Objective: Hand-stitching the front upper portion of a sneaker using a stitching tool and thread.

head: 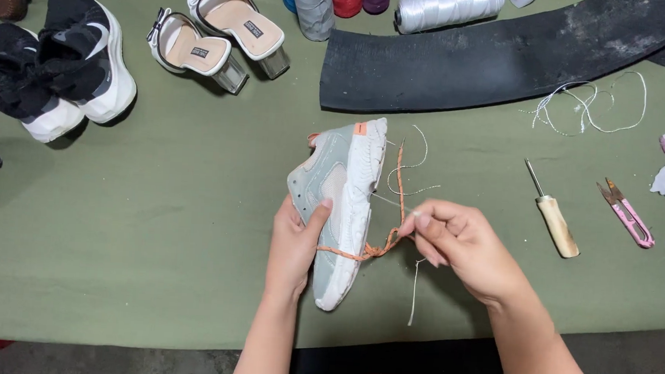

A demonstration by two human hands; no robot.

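Head view looks down on a green cloth-covered table (156, 223). Near the middle, the left hand (293, 246) grips a pale grey-green sneaker (337, 202) with a white sole, thumb laid across the upper and fingers curled behind it; the shoe is tilted on its side, toe toward the near edge, sole facing right. Just right of it, the right hand (458, 243) is closed in a pinch on a white thread (405, 179) that loops up past the sole. An orange lace (379, 246) trails from the shoe between the two hands.

Further right lie a wooden-handled awl (554, 221) and pink thread snips (628, 214), apart from each other, with a loose tangle of white thread (591, 102) beyond them. A black rubber strip (506, 59) stretches across the far right, with thread spools (403, 2) behind it. Far left sit black-and-white sneakers (58, 62) and a pair of clear-heeled mules (219, 33).
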